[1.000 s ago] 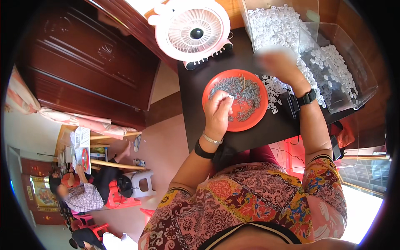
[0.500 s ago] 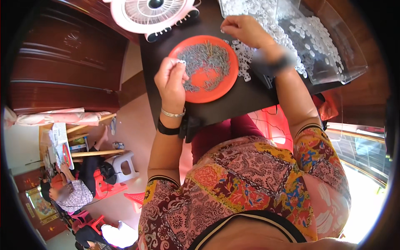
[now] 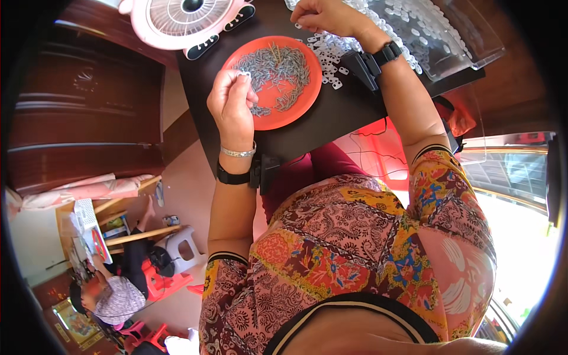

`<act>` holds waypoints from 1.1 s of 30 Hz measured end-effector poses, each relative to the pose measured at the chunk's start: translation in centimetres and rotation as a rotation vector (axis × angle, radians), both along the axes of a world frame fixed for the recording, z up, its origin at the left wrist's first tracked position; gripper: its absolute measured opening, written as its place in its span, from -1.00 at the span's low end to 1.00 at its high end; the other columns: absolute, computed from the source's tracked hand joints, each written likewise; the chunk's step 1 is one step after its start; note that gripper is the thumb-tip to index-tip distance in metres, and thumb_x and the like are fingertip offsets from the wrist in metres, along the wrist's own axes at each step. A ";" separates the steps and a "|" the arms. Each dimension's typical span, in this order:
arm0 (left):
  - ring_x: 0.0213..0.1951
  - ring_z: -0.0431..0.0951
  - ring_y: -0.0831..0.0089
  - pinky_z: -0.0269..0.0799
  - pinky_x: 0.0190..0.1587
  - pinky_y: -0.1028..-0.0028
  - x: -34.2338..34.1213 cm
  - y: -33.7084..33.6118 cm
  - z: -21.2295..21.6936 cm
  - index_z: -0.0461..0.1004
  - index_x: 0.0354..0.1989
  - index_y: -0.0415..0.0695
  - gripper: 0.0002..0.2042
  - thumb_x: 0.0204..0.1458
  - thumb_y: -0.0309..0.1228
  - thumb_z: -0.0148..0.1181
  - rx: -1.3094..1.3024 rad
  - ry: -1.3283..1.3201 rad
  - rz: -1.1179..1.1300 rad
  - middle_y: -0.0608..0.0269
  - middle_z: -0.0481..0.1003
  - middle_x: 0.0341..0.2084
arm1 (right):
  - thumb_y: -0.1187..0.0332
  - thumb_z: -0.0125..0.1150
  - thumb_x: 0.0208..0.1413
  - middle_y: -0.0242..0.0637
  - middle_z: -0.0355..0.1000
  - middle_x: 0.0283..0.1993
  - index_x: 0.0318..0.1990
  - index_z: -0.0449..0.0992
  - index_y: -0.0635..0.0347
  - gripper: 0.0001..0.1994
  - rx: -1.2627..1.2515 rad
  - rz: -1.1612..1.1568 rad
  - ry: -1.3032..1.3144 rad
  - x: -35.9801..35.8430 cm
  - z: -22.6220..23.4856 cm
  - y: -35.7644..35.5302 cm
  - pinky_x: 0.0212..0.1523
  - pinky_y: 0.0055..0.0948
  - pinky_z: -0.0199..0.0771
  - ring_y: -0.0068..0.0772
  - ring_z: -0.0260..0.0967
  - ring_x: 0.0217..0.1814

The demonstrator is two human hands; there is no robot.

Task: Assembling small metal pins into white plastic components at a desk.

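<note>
Left hand [image 3: 232, 105]: fingers pinched together on a small grey metal piece over the orange plate [image 3: 307, 97].
Right hand [image 3: 322, 15]: closed on white plastic pieces [image 3: 331, 50] beside the clear tray [image 3: 467, 50].
Progress: judged far from finished; many pieces are left on plate and table [image 3: 331, 127].

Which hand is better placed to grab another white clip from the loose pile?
Right. The right hand is already at the white clips beside the orange plate; the left hand is over the plate, fingers pinched.
</note>
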State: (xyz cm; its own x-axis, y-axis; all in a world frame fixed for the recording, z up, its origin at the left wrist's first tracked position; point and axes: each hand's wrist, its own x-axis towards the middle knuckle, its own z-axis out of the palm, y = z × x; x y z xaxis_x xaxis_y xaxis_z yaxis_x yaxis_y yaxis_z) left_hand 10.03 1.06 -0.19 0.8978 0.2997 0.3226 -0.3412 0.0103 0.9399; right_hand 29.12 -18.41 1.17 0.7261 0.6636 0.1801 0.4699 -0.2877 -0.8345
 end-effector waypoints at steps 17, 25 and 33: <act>-0.60 0.33 0.59 0.19 -0.53 0.63 0.3 0.5 -0.3 0.35 -0.46 -0.21 -0.87 0.08 -0.45 -0.01 0.073 0.051 -0.003 0.33 0.33 -0.66 | 0.34 0.07 -0.07 -0.09 0.52 -0.36 -0.37 0.58 0.17 -0.82 -0.306 -0.174 -0.473 -0.5 1.2 -0.7 -0.25 -0.25 0.46 -0.07 0.48 -0.28; -0.58 0.33 0.52 0.21 -0.50 0.58 -0.5 0.6 0.8 0.34 -0.41 -0.23 -0.88 0.09 -0.45 -0.05 0.005 0.075 -0.018 0.29 0.30 -0.64 | 0.33 0.02 -0.10 -0.07 0.51 -0.39 -0.42 0.58 0.16 -0.80 -0.416 -0.223 -0.578 1.0 0.0 -0.9 -0.25 -0.16 0.43 0.01 0.45 -0.28; -0.57 0.39 0.47 0.30 -0.50 0.56 -6.4 -5.6 8.5 0.34 -0.24 -0.29 -0.82 0.11 -0.41 -0.03 -0.547 0.142 -0.854 0.13 0.39 -0.57 | 0.26 0.10 -0.09 -0.09 0.50 -0.41 -0.41 0.58 0.13 -0.80 -0.363 -0.352 -0.578 2.4 -2.2 -2.6 -0.26 -0.19 0.43 -0.02 0.45 -0.31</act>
State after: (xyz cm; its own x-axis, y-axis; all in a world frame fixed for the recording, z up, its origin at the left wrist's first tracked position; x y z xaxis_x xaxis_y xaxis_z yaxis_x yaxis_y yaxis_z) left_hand 3.67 -4.55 8.33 0.8997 -0.3836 0.2082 0.0948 0.6373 0.7648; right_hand 31.53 -20.99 -0.98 0.7621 0.5007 0.4105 0.6328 -0.7100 -0.3088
